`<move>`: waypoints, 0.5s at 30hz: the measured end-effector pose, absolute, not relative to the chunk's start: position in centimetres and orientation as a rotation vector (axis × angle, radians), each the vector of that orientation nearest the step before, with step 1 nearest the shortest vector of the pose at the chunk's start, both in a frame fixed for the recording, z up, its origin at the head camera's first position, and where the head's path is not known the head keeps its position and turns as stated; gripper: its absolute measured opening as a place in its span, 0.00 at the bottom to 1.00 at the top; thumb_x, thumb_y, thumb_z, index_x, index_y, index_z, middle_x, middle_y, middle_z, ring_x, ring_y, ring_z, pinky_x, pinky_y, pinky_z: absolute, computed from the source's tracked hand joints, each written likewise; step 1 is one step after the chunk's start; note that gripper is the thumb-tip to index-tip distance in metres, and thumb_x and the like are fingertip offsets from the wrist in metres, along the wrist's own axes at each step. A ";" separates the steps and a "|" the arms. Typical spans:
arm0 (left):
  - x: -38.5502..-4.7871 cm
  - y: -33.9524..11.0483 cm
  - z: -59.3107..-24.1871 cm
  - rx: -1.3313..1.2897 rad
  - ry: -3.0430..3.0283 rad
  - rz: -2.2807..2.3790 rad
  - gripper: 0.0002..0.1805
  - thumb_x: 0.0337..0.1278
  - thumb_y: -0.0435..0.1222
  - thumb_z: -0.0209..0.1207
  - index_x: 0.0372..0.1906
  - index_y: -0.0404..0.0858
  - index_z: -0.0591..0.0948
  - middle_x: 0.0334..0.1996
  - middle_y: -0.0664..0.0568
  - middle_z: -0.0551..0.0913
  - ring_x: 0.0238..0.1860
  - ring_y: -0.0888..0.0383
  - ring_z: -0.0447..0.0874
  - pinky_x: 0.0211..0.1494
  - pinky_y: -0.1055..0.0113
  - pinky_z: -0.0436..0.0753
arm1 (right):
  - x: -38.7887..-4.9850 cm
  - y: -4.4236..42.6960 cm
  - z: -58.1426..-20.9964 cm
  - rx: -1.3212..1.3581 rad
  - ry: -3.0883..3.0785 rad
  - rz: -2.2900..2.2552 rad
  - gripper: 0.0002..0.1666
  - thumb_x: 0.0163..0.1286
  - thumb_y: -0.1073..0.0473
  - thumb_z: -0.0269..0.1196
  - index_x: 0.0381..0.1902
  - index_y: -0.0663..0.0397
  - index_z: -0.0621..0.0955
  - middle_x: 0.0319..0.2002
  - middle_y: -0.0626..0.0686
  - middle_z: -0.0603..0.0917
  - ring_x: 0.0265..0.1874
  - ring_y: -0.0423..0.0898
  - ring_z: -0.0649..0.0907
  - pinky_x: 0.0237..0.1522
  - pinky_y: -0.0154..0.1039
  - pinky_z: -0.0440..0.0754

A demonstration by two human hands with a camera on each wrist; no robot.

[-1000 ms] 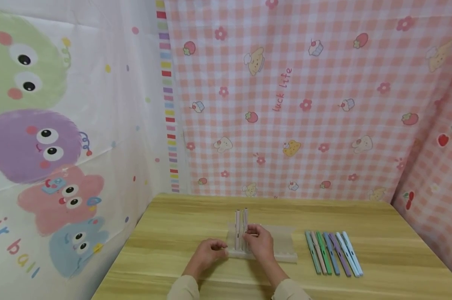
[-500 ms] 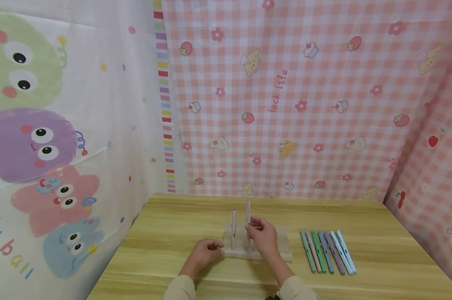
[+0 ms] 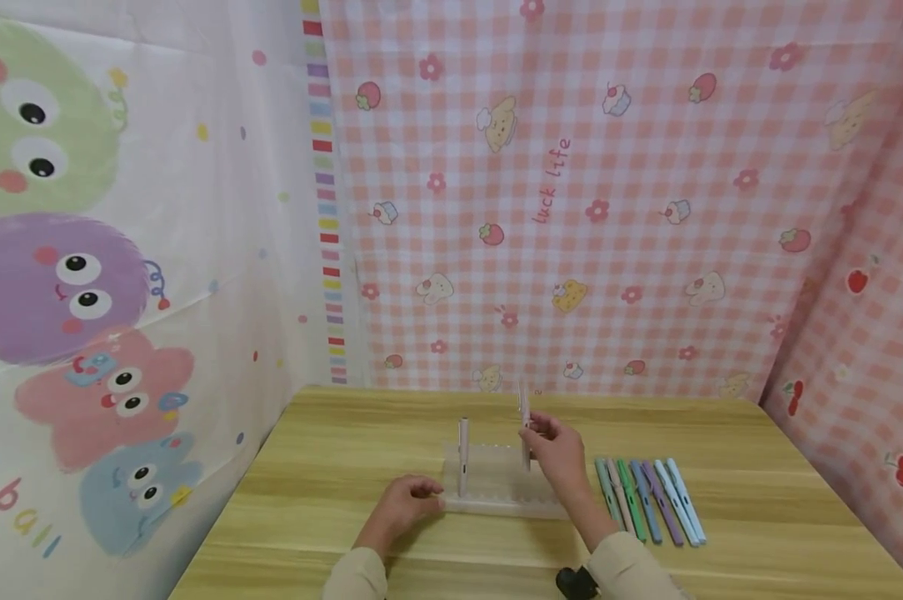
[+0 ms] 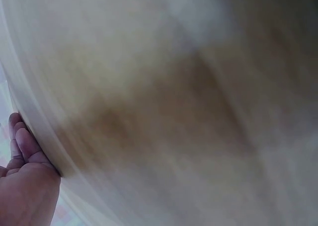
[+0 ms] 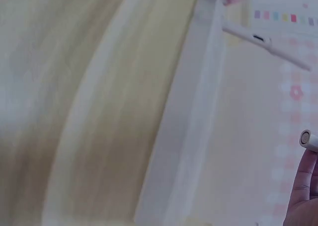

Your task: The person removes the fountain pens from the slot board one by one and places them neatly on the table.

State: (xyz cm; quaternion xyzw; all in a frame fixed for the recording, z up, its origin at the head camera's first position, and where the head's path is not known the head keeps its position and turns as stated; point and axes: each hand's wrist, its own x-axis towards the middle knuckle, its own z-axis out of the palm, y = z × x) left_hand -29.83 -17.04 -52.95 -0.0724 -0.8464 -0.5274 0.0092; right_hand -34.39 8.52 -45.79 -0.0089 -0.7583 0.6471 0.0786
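Note:
A clear plastic pen rack (image 3: 507,507) with a scalloped front edge sits on the table. One pale pinkish pen (image 3: 463,454) stands upright near its left end. Above the rack's right part my right hand (image 3: 560,454) pinches a second pale pen (image 3: 525,408), held nearly upright, its lower end apart from the rack. In the right wrist view that hand (image 5: 304,191) shows at the right edge, with the pen's round end (image 5: 306,138) above the fingers. My left hand (image 3: 410,504) touches the rack's left end, fingers loosely bent; the left wrist view shows its fingers (image 4: 30,144) fairly straight.
Several coloured pens (image 3: 650,502), green, beige, blue, purple and light blue, lie in a row right of the rack. A black object (image 3: 575,583) is by the right sleeve. Patterned cloths (image 3: 571,208) hang behind and beside the wooden table (image 3: 309,467).
My right hand has lifted the second pen out of its place beside the first and carried it right and up. The left hand has stayed at the rack's left end.

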 end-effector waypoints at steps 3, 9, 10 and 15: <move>-29.9 -17.0 -53.1 -0.235 -2.636 -1.661 0.10 0.51 0.30 0.70 0.39 0.31 0.86 0.35 0.50 0.80 0.39 0.57 0.74 0.44 0.59 0.75 | -34.6 9.8 -45.0 -0.049 -2.277 1.931 0.21 0.67 0.63 0.66 0.57 0.63 0.80 0.45 0.58 0.82 0.39 0.46 0.81 0.37 0.38 0.85; -30.0 -17.0 -53.0 -0.219 -2.647 -1.662 0.10 0.51 0.31 0.70 0.39 0.32 0.86 0.36 0.49 0.80 0.39 0.56 0.74 0.44 0.60 0.75 | -35.2 12.8 -43.6 -0.092 -2.221 1.960 0.23 0.71 0.62 0.63 0.61 0.64 0.77 0.49 0.59 0.79 0.40 0.43 0.80 0.37 0.35 0.84; -30.0 -17.0 -53.0 -0.216 -2.649 -1.660 0.10 0.51 0.31 0.70 0.39 0.32 0.86 0.36 0.49 0.80 0.39 0.56 0.75 0.44 0.60 0.75 | -35.3 13.3 -43.3 -0.101 -2.209 1.968 0.23 0.71 0.62 0.63 0.61 0.64 0.76 0.48 0.58 0.79 0.39 0.42 0.80 0.37 0.34 0.84; -30.0 -17.0 -52.9 -0.191 -2.676 -1.650 0.10 0.51 0.31 0.70 0.40 0.33 0.86 0.36 0.50 0.80 0.39 0.56 0.75 0.45 0.59 0.75 | -35.7 15.6 -42.5 -0.141 -2.172 2.011 0.25 0.72 0.62 0.61 0.64 0.65 0.74 0.46 0.53 0.78 0.36 0.36 0.79 0.37 0.32 0.82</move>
